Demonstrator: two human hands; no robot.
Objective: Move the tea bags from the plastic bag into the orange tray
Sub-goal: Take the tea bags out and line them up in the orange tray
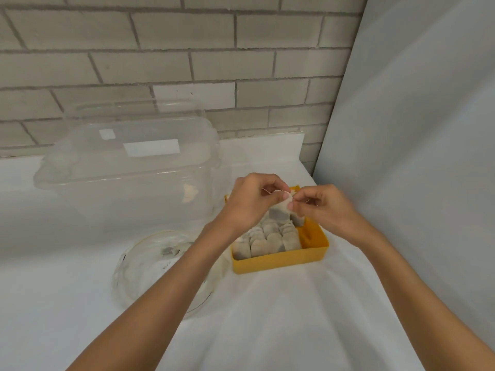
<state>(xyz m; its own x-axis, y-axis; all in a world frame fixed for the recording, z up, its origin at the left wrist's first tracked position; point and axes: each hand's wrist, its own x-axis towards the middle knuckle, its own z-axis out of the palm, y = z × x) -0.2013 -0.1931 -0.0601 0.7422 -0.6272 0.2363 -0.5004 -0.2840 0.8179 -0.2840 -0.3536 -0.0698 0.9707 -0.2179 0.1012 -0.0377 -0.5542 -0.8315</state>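
Note:
The orange tray [310, 251] sits on the white table, right of centre, with several beige tea bags [270, 239] packed in rows inside it. Above the tray's far half, both hands meet on one tea bag [280, 210]. My left hand [250, 200] pinches its top and a thin string. My right hand [325, 207] pinches the same tea bag from the right. The clear plastic bag [150, 266] lies crumpled on the table left of the tray, partly hidden by my left forearm, with a dark bit showing inside.
A large clear plastic box [128, 178] stands at the back left against the brick wall. A pale panel [415, 156] rises along the right side, close to the tray. A white cloth [281, 317] covers the table in front.

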